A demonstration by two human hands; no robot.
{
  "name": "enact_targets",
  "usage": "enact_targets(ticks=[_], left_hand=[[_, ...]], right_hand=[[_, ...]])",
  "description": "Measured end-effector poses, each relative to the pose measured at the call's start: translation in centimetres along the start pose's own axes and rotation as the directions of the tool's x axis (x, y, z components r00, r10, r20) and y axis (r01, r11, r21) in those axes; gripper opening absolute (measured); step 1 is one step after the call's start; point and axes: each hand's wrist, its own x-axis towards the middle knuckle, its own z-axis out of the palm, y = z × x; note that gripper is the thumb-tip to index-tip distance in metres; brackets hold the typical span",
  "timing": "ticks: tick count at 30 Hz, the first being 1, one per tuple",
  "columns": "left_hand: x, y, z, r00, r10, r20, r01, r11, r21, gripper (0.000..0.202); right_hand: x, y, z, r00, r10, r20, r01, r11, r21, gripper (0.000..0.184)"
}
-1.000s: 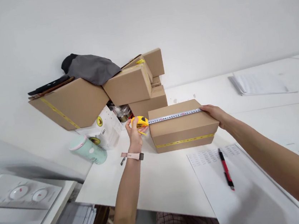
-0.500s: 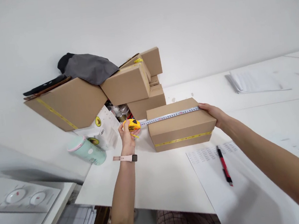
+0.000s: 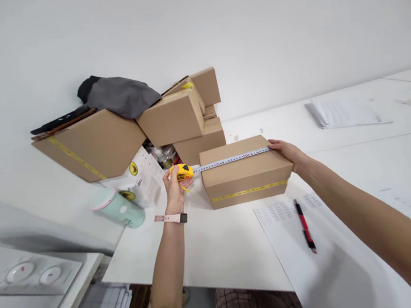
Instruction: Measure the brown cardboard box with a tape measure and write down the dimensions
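Box (image 3: 239,175) closed, insides hidden, left hand (image 3: 173,190) clamping fingers round tape measure (image 3: 184,171), right hand (image 3: 290,154) stretched to box's end, finger grip unclear

Compared with a second ago, the left grip (image 3: 174,193) has drawn the yellow tape-measure case (image 3: 184,171) leftward, from right beside the cardboard box (image 3: 246,171) to slightly apart from it, so more of the measuring blade (image 3: 233,159) now shows bridging the gap.
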Motion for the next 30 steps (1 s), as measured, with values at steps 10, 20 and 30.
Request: enact_targets(ticks=[10,20,30], left_hand=[[-0.4,0.1,-0.1,0.998,-0.008,-0.057,0.012,0.997,0.077,0.059],[-0.5,0.4,-0.2,0.998,-0.005,-0.057,0.008,0.998,0.062,0.057],[-1.2,0.1,0.3,1.0,-0.029,-0.009,0.029,1.0,-0.012,0.057]], right_hand=[[0.1,0.1,0.0,0.997,0.072,-0.032,-0.068,0.993,0.097,0.034],[-0.8,-0.5,0.1,0.987,0.007,-0.163,-0.017,0.998,-0.055,0.017],[-1.1,-1.2,-0.1,0.905,-0.388,-0.173,0.16,0.69,-0.706,0.021]])
